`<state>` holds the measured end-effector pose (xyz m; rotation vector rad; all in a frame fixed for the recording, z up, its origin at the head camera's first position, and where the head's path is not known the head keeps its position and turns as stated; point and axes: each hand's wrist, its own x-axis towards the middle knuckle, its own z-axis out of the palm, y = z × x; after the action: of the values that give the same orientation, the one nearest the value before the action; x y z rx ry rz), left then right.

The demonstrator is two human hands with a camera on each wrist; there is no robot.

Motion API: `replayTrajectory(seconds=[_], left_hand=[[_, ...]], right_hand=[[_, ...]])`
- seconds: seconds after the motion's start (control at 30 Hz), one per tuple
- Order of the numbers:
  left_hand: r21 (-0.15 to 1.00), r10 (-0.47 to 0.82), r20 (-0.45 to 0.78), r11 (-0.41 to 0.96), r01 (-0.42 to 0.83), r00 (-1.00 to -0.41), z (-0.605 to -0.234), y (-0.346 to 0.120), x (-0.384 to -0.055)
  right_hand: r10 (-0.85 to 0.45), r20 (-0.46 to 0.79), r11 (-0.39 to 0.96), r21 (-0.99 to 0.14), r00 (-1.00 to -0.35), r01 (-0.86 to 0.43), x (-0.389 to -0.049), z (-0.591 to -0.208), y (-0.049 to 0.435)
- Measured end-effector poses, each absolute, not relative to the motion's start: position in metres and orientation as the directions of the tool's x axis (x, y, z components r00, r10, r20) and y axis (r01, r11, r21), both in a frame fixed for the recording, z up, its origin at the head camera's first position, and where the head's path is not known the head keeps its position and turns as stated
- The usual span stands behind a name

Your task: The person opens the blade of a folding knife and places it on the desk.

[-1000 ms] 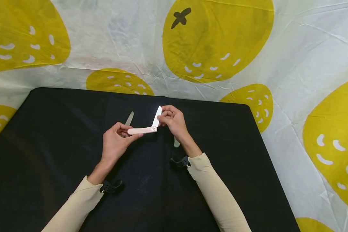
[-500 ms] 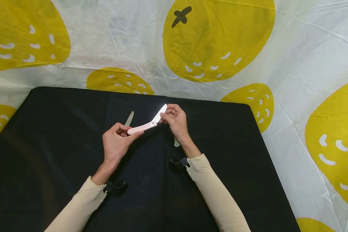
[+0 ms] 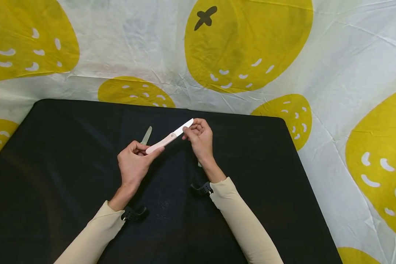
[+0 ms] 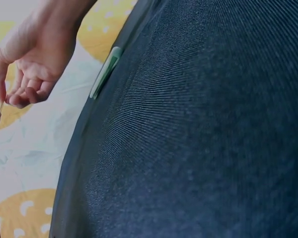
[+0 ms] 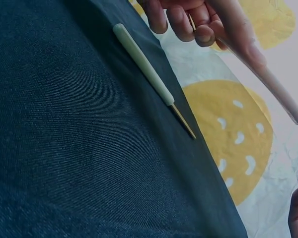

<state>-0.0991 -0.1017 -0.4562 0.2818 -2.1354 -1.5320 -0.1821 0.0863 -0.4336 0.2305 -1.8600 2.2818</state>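
Observation:
A folding knife with a pale pink handle (image 3: 161,143) and a bright blade (image 3: 181,129) is held above the table, nearly straightened out. My left hand (image 3: 132,163) grips the handle's rear end between thumb and fingers. At the other end, my right hand (image 3: 200,141) pinches the blade near its tip, as the left wrist view also shows. Beyond my left hand lies a green-handled knife (image 5: 144,64) with its blade out. Under my right forearm, mostly hidden in the head view, is a slim green object (image 4: 106,72), seemingly a folded knife.
A black cloth (image 3: 257,154) covers the table, whose far edge lies just past the hands. Behind it hangs a white sheet (image 3: 132,40) printed with yellow fruit. Dark straps (image 3: 135,213) hang at both wrists.
The pink knife's blade has swung outward, from roughly upright to almost in line with the handle. My right hand moved slightly right with the blade; the handle tilted upward.

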Motion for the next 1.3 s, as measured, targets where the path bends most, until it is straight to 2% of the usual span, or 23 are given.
replayTrajectory(seconds=[0.13, 0.37, 0.57, 0.77, 0.97, 1.3], left_hand=[[0.934, -0.443, 0.254, 0.342, 0.099, -0.86, -0.458, -0.101, -0.099], [0.915, -0.38, 0.199, 0.402, 0.032, -0.903, -0.457, -0.102, -0.097], [0.84, -0.263, 0.191, 0.542, 0.018, -0.946, -0.452, -0.104, -0.092], [0.788, -0.154, 0.175, 0.614, 0.045, -0.972, -0.451, -0.105, -0.085], [0.726, -0.099, 0.162, 0.686, 0.05, -0.982, -0.453, -0.103, -0.081], [0.661, -0.092, 0.175, 0.749, 0.048, -0.98, -0.454, -0.102, -0.081]], right_hand=[[0.048, 0.233, -0.188, -0.953, -0.971, -0.238, -0.182, -0.433, 0.085], [0.002, 0.187, -0.137, -0.973, -0.982, -0.186, -0.186, -0.432, 0.083], [-0.037, 0.176, -0.095, -0.98, -0.984, -0.172, -0.193, -0.431, 0.084], [-0.093, 0.175, -0.037, -0.984, -0.98, -0.173, -0.202, -0.432, 0.081], [-0.151, 0.114, 0.074, -0.989, -0.982, -0.126, -0.21, -0.439, 0.08], [-0.259, 0.027, 0.366, -0.922, -0.965, -0.124, -0.219, -0.441, 0.079]])
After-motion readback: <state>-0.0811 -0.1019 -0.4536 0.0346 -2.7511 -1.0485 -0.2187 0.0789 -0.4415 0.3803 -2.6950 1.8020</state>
